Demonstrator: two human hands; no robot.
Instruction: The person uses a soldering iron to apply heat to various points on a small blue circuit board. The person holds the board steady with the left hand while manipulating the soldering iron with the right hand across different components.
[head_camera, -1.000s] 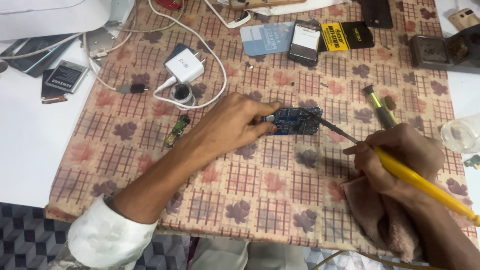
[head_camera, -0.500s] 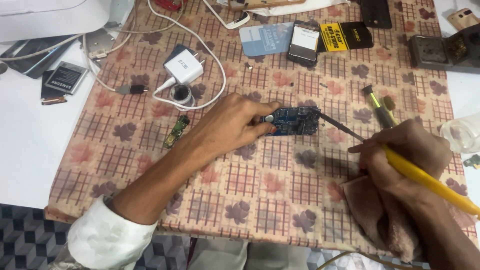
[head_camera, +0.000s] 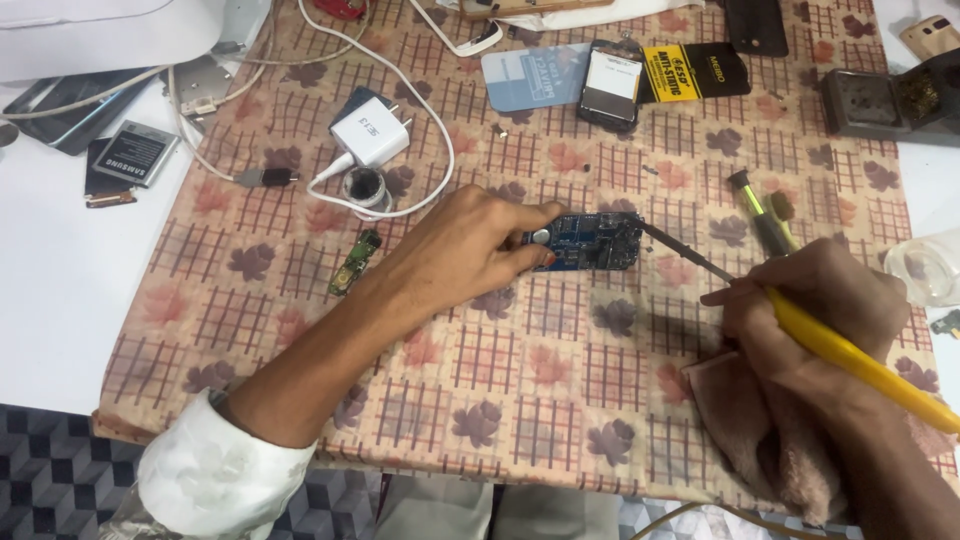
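While the left hand (head_camera: 470, 250) pins the blue circuit board (head_camera: 585, 242) flat on the patterned cloth (head_camera: 500, 380), fingers are curled down onto the board's left end, thumb and fingertips pressing on it, not wrapped around. Board sits near the middle of the bench (head_camera: 50, 300), on the cloth, roughly level. Right hand (head_camera: 815, 310) is closed in a pen-style grip around the yellow-handled soldering iron (head_camera: 850, 350); the thin dark tip runs up-left and ends at the board's right edge (touching or just short of it, can't tell from this angle). Right wrist rests on a folded pinkish towel (head_camera: 760, 440) at the cloth's lower right. Just beyond the right hand: a green-handled tool (head_camera: 762, 222) lying on the cloth. Left of the left hand: a small green PCB strip (head_camera: 352, 265), and a white charger (head_camera: 370, 130) with its cable looping round a small round tin (head_camera: 366, 187). Far side of the cloth: a phone (head_camera: 612, 82) with its back off, a light blue card (head_camera: 535, 75) beside it, a yellow-and-black packet (head_camera: 675, 72). Top right corner: dark soldering stand (head_camera: 885, 100). Off the cloth on the white bench, left: a phone battery (head_camera: 135, 152).
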